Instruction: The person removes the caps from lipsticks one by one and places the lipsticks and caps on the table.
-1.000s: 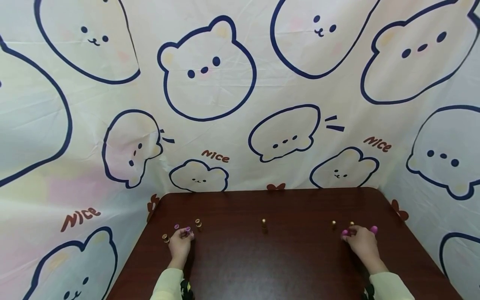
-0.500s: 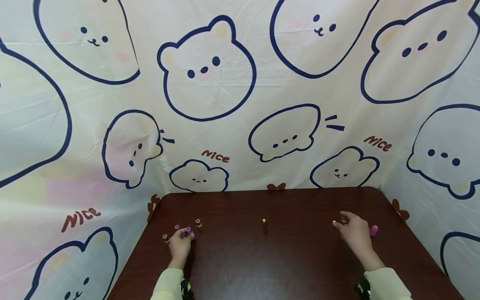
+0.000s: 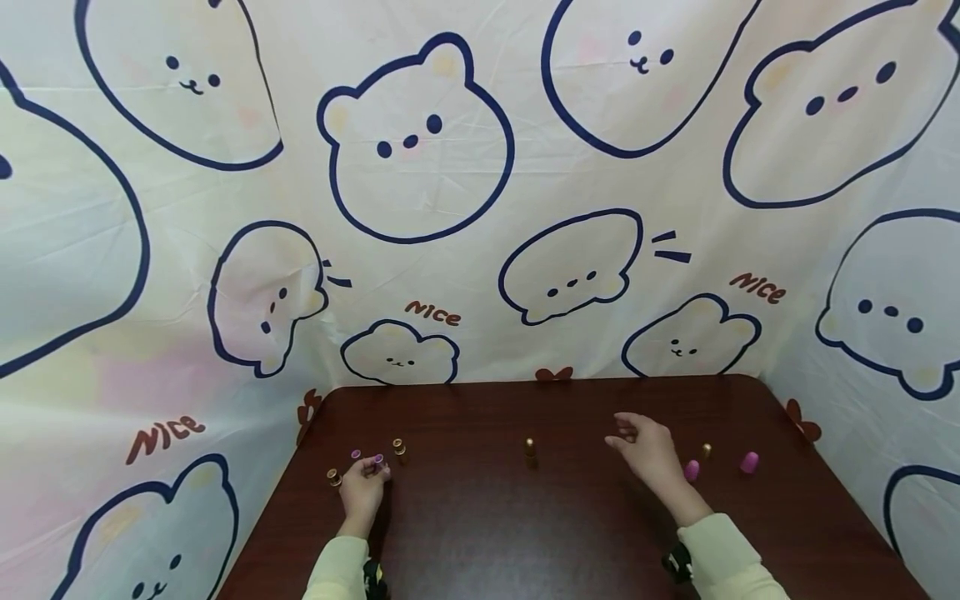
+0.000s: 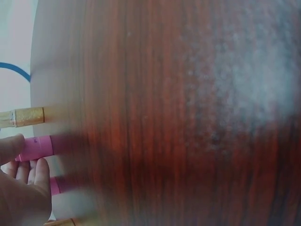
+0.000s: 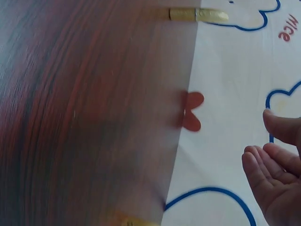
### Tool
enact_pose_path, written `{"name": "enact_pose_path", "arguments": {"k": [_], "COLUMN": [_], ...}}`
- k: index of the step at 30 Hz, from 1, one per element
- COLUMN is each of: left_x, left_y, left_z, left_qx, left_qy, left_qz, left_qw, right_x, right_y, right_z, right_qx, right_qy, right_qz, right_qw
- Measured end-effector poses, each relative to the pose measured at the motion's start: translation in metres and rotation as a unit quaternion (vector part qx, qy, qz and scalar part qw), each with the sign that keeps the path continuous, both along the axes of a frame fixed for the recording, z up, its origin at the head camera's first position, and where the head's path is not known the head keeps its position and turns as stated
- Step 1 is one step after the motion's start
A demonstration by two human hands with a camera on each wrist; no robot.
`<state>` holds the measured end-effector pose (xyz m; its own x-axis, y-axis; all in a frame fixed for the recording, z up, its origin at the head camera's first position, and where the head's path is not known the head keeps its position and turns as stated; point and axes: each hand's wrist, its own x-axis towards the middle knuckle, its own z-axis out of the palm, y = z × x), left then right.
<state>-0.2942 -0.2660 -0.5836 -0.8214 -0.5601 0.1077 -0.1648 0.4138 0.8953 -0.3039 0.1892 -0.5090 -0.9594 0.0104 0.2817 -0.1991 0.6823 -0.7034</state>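
Observation:
My left hand (image 3: pixel 362 492) pinches a small pink tube (image 4: pixel 37 148) standing on the table, its thumb on one side and fingers on the other. Beside it stand a second pink tube (image 3: pixel 356 454) and two gold tubes, one nearer (image 3: pixel 333 477) and one farther right (image 3: pixel 399 447). My right hand (image 3: pixel 651 454) hovers over the table right of centre. Its thumb and fingers are apart, nothing between them. Left of it, mid-table, a slim gold piece with a rounded top (image 3: pixel 530 447) stands upright. In the right wrist view another gold piece (image 5: pixel 131 222) shows at the bottom edge.
Right of my right hand stand two pink round-topped pieces, one near the wrist (image 3: pixel 692 471) and one farther right (image 3: pixel 750 462), with a small gold piece (image 3: pixel 707 451) between. The dark brown table (image 3: pixel 480 525) reaches back to a cloth (image 3: pixel 480 192) printed with cartoon faces.
My right hand has moved left, away from the pink and gold pieces at the right, which show again. The left hand stays on its pink tube.

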Motion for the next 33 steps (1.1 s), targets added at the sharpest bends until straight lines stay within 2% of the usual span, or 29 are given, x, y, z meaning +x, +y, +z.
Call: {"name": "enact_pose_path", "arguments": {"k": [11,21,33], "left_x": [0.002,0.000,0.001], "left_y": [-0.002,-0.003,-0.003], "left_z": [0.001,0.001,0.000], "left_qx": [-0.009,-0.006,-0.015], "left_qy": [-0.005,-0.002,0.004], "left_qz": [-0.006,-0.010,-0.014], "left_qw": [0.9999,0.9999,0.9998], "right_x": [-0.010,-0.019,-0.026], "right_y": [-0.045,-0.079,-0.103], "right_z": [-0.020,-0.030,-0.038], "right_qx": [-0.018,-0.029,-0.013], "right_qy": [-0.025,-0.045,-0.071], "right_qz": [0.060,0.097,0.113], "right_qw": [0.998,0.994,0.991]}}
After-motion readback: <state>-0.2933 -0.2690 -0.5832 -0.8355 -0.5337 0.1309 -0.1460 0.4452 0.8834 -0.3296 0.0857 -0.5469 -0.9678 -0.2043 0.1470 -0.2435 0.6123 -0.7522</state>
